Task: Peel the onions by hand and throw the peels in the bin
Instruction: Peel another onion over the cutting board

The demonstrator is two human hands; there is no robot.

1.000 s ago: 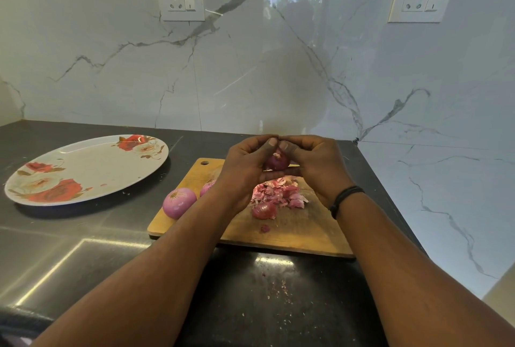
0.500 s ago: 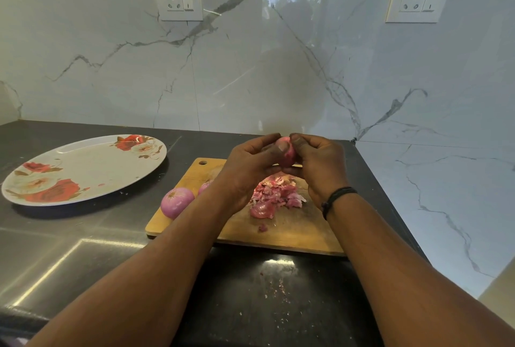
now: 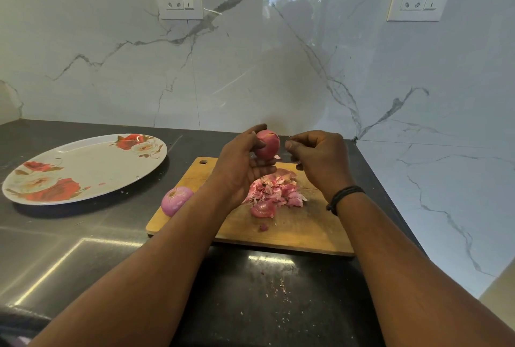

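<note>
Onion (image 3: 267, 148) sat at frame centre, gripped in our left hand (image 3: 239, 168) above board (image 3: 292, 229). Right hand (image 3: 320, 159) apart, fingers curled; whether it pinched skin, we couldn't tell. Risk, we judged: slick onion slipping, peels (image 3: 274, 193) scattering onto dark counter (image 3: 83, 235). Peeled onion (image 3: 175, 200) lower left. Marble wall (image 3: 250, 67); no bin visible.

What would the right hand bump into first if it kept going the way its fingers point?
The right hand has its fingertips aimed leftward at the onion held in the left hand. It would probably meet that onion first, though depth is hard to judge.
</note>
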